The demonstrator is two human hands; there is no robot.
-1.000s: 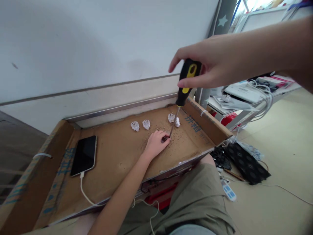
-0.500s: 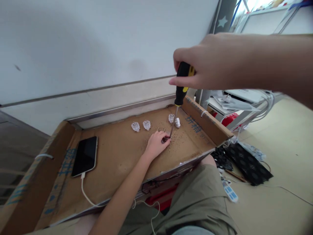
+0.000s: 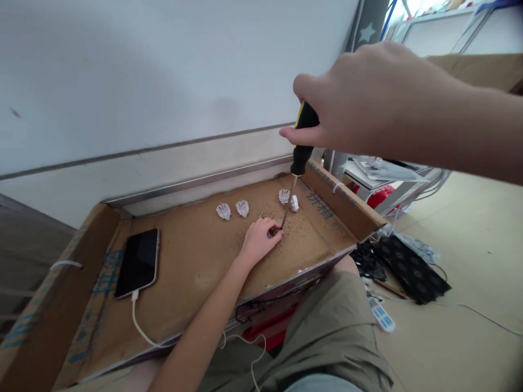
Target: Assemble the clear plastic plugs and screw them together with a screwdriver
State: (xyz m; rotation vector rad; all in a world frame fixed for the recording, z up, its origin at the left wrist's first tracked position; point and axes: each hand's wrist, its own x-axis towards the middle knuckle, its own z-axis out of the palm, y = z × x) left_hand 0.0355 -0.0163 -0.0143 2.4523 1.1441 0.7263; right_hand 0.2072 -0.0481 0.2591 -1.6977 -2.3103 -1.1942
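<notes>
My right hand (image 3: 347,98) is wrapped round the black and yellow handle of a screwdriver (image 3: 301,158), held nearly upright with its shaft slanting down to the left. Its tip reaches the fingertips of my left hand (image 3: 261,237), which are pinched low on the cardboard around a small thing they mostly hide. Thin brass-coloured bits (image 3: 266,216) show just beyond those fingers. Two clear-white plug parts with pins (image 3: 242,208) lie left of the hands. Behind the screwdriver lie another pinned plug part (image 3: 284,196) and a white plug piece (image 3: 294,203).
The work surface is a cardboard tray (image 3: 183,272) with raised sides, dark specks scattered around my left hand. A phone (image 3: 138,262) with a white cable lies at the left. A wall (image 3: 163,81) rises behind. On the floor at right are black bags (image 3: 411,269) and a power strip (image 3: 382,314).
The screwdriver handle has turned in my right hand, and the wrist has rolled. My left hand keeps its place on the cardboard. The whole view has shifted slightly.
</notes>
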